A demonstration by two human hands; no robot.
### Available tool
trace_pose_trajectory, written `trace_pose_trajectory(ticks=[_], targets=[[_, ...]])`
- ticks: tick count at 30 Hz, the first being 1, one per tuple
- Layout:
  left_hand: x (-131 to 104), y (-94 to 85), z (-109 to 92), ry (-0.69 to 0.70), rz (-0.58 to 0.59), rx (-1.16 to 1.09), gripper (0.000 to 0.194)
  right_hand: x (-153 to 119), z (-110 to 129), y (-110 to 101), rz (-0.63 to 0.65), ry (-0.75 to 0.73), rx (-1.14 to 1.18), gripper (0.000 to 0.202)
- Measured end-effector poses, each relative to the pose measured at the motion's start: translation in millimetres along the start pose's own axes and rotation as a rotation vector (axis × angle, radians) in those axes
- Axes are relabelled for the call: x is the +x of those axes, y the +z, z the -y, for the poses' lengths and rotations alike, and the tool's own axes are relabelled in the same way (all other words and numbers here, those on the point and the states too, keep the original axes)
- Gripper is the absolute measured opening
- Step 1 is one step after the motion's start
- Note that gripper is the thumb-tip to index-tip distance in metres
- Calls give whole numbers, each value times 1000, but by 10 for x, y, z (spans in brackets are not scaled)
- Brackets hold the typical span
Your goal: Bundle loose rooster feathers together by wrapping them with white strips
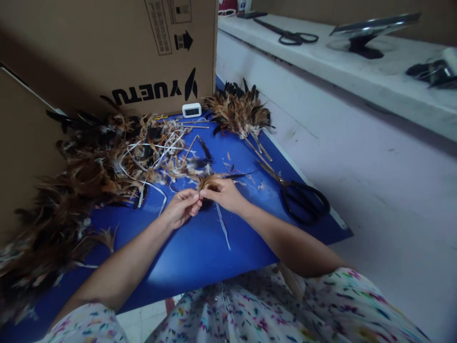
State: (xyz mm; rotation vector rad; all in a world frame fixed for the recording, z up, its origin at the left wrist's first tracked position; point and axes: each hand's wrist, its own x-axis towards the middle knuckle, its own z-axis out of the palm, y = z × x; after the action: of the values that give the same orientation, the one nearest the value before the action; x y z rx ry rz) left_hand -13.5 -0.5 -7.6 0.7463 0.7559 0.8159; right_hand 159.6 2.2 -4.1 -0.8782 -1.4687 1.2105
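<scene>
My left hand [183, 207] and my right hand [225, 193] meet fingertip to fingertip above the blue table [193, 252]. Both are closed in a pinch. A small bunch of brown feathers [207, 181] sticks out beyond my right fingers, which grip its lower end. What my left fingertips pinch at the bunch's base is too small to make out. Below my right hand a thin whitish strip [223, 226] hangs or lies on the table. A large heap of brown and black feathers [107, 157] spreads to the left, with white string [123, 164] tangled over it.
Black-handled scissors [303, 197] lie at the right table edge. Behind them are bundled feathers on sticks [241, 112]. A small white digital timer [192, 110] stands before a big cardboard box [143, 57]. On the ledge [332, 52] rest more scissors [291, 35] and a tilted device on a stand [371, 31].
</scene>
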Motion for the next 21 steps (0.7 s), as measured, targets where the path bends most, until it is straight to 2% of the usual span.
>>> trace_pose_trajectory(ticks=[4,8,11,16,21], targets=[[44,-17,-47,109,-111,-88,32,20,26,-67,-48,119,-23,28],[114,-64,-93,246,-226,-177,29,138,-20,-196,-180,42,-187,20],[161,-114,-107,306,-314,-208,22,296,-9,-273,-196,-53,-374,12],[189,-158,-118,360,-385,-210,17,646,90,-265,-9,-128,-781,15],[194,-158,-123,397,-408,-202,29,910,51,-162,200,-105,-1134,23]])
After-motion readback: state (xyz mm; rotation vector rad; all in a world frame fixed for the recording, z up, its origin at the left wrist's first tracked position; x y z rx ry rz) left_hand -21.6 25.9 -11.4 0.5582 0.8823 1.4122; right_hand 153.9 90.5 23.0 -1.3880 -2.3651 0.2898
